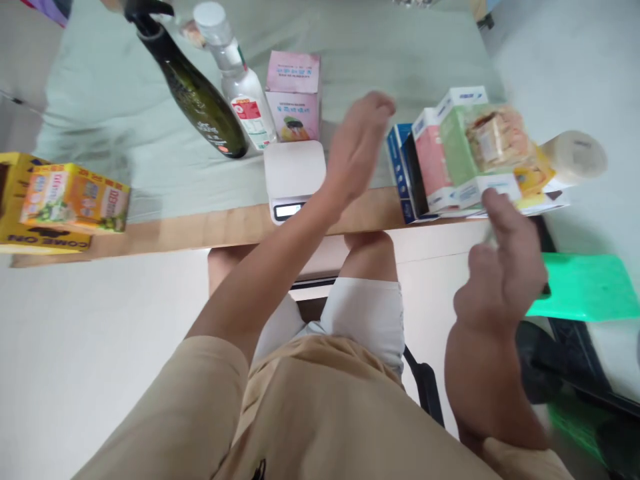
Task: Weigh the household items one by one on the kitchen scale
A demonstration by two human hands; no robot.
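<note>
My left hand hovers over the table's front part, between a white digital scale and a group of boxes. Its fingers are loosely bent and slightly blurred, with nothing visible in them. My right hand is just in front of the group, fingers apart and holding nothing; whether a fingertip touches a box I cannot tell. The group has a blue box, a pink-and-white box and a green-and-white box. A clear-wrapped snack pack lies on top. A pale-lidded jar is beside it.
Behind the scale stand a pink box, a clear bottle and a dark green pump bottle. Yellow boxes sit at the left table corner. Right of the table are a bright green object and black chair parts.
</note>
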